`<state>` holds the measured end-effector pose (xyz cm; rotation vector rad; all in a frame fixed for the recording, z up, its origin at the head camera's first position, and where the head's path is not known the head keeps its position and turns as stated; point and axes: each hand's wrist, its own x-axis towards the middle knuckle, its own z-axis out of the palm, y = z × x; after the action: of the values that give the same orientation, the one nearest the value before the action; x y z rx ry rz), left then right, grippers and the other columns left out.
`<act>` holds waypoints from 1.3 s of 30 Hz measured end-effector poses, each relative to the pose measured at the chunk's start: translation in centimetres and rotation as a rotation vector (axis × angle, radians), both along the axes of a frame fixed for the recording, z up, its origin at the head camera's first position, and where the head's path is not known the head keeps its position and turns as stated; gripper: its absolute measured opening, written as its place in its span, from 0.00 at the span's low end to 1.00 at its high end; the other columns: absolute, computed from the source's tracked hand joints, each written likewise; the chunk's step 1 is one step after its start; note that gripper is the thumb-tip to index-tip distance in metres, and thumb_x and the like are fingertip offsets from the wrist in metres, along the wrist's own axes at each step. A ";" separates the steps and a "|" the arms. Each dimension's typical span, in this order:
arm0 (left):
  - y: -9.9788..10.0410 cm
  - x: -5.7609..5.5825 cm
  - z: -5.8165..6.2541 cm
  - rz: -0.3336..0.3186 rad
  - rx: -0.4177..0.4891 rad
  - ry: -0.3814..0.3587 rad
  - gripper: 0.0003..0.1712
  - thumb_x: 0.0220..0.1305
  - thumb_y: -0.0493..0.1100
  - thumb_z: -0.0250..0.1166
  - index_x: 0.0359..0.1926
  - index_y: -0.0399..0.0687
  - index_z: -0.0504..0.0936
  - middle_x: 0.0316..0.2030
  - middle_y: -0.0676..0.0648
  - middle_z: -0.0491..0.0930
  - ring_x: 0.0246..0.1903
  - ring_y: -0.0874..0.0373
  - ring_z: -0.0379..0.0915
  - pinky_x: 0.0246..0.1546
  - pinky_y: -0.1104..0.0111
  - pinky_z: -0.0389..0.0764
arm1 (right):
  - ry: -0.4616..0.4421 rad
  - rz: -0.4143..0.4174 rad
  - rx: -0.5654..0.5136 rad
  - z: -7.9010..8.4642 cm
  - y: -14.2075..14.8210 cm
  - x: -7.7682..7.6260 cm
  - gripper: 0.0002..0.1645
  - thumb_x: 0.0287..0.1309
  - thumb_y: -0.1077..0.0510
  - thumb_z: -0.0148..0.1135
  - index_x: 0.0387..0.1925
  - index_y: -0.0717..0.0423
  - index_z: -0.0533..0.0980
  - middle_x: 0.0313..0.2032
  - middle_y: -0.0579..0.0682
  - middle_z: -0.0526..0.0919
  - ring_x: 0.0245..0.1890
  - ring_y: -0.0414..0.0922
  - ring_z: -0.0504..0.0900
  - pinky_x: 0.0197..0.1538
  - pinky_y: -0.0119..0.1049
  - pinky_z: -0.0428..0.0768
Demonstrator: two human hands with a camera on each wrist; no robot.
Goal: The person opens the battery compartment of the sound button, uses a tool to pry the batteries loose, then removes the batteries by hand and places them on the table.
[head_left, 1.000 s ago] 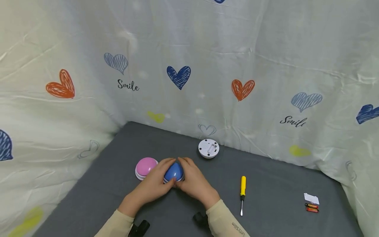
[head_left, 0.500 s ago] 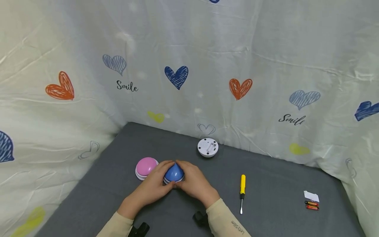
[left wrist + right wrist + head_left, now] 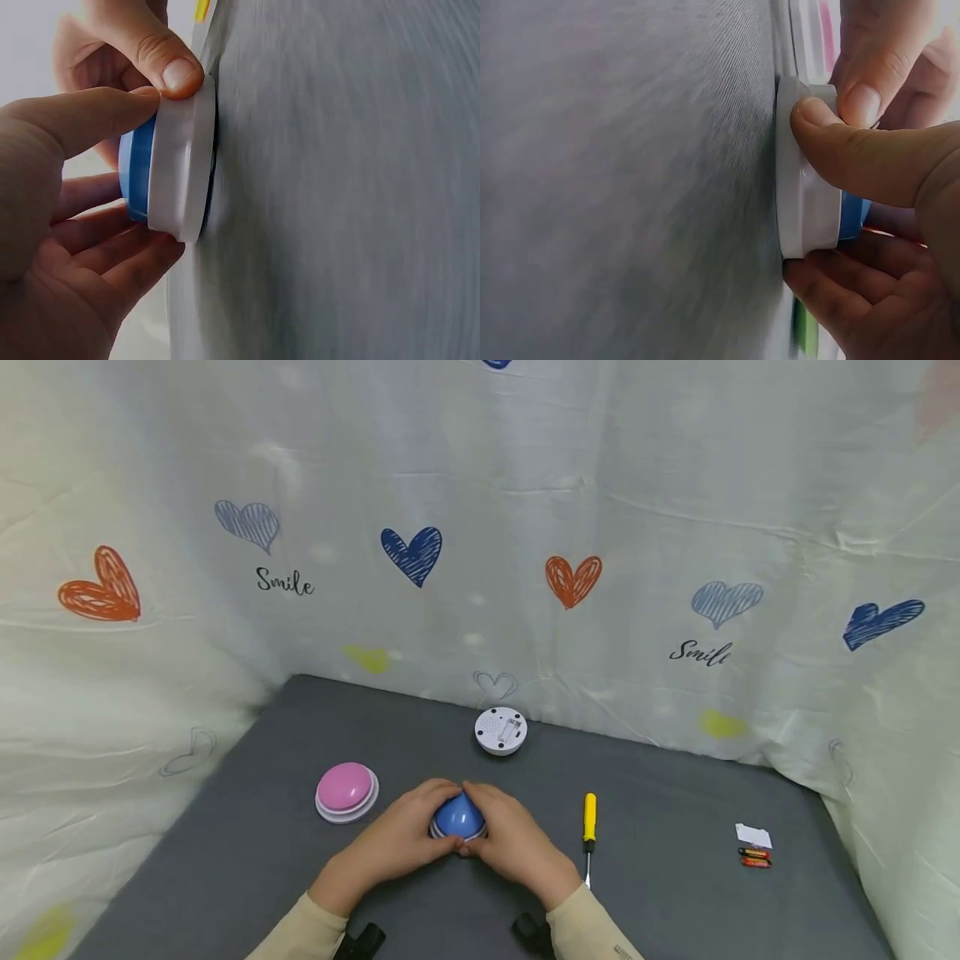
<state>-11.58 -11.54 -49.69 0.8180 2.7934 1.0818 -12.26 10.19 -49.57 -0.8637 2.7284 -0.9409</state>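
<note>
In the head view, a blue-domed push button [image 3: 459,816] on a white base sits upright on the grey cloth, between both hands. The left hand [image 3: 405,837] grips its left side, thumb at the near edge and fingers round the far side. From the right, the right hand [image 3: 517,842] grips it in the same way, the two thumbs almost meeting in front. Both wrist views show the white base [image 3: 180,165] close against the cloth, with thumbs and fingertips on its rim. To the left stands a pink-domed push button [image 3: 345,787], apart from the left hand.
A white round button base [image 3: 501,732] lies underside up at the back, its battery slot exposed. A yellow-handled screwdriver [image 3: 590,818] lies right of the hands. Farther right are a small white piece [image 3: 753,836] and two small batteries [image 3: 755,858]. A heart-printed curtain [image 3: 480,510] hangs behind.
Both hands have slid the blue button to the right and slightly nearer, opening a gap from the pink button. The head view has turned a little to the right.
</note>
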 end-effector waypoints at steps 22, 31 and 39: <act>8.1 2.5 -0.2 -0.214 -0.031 0.010 0.37 0.65 0.47 0.82 0.70 0.41 0.80 0.65 0.46 0.80 0.61 0.55 0.80 0.62 0.55 0.83 | -0.109 -0.136 -0.011 -0.3 9.3 6.0 0.53 0.60 0.56 0.84 0.81 0.60 0.67 0.73 0.51 0.76 0.72 0.50 0.76 0.71 0.52 0.78; 8.0 2.9 -1.1 -0.233 0.013 -0.013 0.38 0.65 0.45 0.83 0.72 0.41 0.79 0.69 0.44 0.78 0.66 0.52 0.78 0.66 0.54 0.81 | -0.109 -0.156 -0.030 -0.9 10.1 6.6 0.53 0.60 0.55 0.84 0.82 0.58 0.67 0.74 0.50 0.75 0.73 0.50 0.76 0.71 0.53 0.77; 7.9 3.0 -1.6 -0.222 0.059 -0.018 0.41 0.59 0.42 0.86 0.71 0.43 0.79 0.69 0.47 0.78 0.67 0.53 0.77 0.67 0.54 0.80 | -0.139 -0.169 -0.047 -1.2 10.2 6.7 0.54 0.61 0.53 0.83 0.82 0.55 0.66 0.76 0.50 0.73 0.74 0.51 0.74 0.72 0.56 0.75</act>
<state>-8.60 -3.65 -51.33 1.0874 2.5894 1.1312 -5.57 20.36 -50.78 -0.5575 2.7008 -1.0573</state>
